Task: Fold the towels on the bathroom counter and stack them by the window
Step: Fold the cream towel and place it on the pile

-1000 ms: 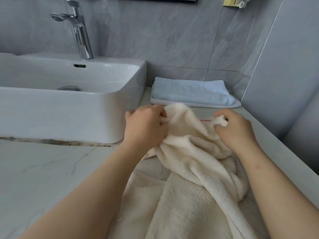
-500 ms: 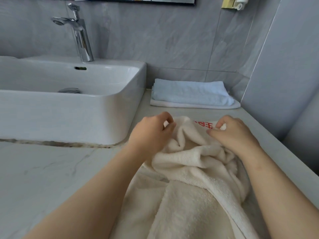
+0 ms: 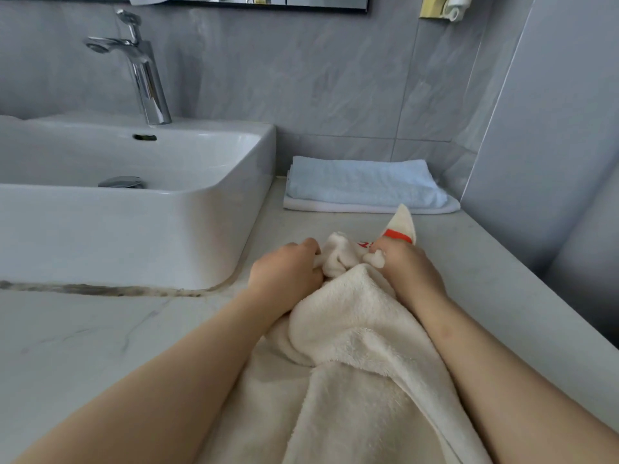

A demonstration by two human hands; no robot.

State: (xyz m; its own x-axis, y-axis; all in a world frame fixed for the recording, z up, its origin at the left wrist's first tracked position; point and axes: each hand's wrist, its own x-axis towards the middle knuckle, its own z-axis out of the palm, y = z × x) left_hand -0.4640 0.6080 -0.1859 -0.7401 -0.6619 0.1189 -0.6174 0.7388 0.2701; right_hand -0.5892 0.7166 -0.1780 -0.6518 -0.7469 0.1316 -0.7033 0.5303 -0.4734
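- At lower centre of the frame, a cream towel (image 3: 361, 329) lies bunched on the counter (image 3: 83, 346) and trails down to the bottom edge, not yet folded.
- The left hand (image 3: 284, 279) grips a wad of the towel's far edge, fingers curled into the cloth.
- The right hand (image 3: 408, 272) pinches the part of that edge just beside it. A corner with a red stripe (image 3: 397, 235) pokes up above its knuckles.
- The two hands sit close together, with the cloth gathered between them.
- Toward the upper right, against the back wall, a light blue towel (image 3: 361, 182) lies folded on top of a folded white towel (image 3: 368, 206). Those two look finished and stacked.
- No window shows, so I cannot tell whether that stack is in its proper place.
- As I judge it, the cream towel is only at the start: its edge has to be spread flat, then folded, then added to the stack.
- At left stands the sink basin (image 3: 201, 229) with its faucet (image 3: 147, 78).
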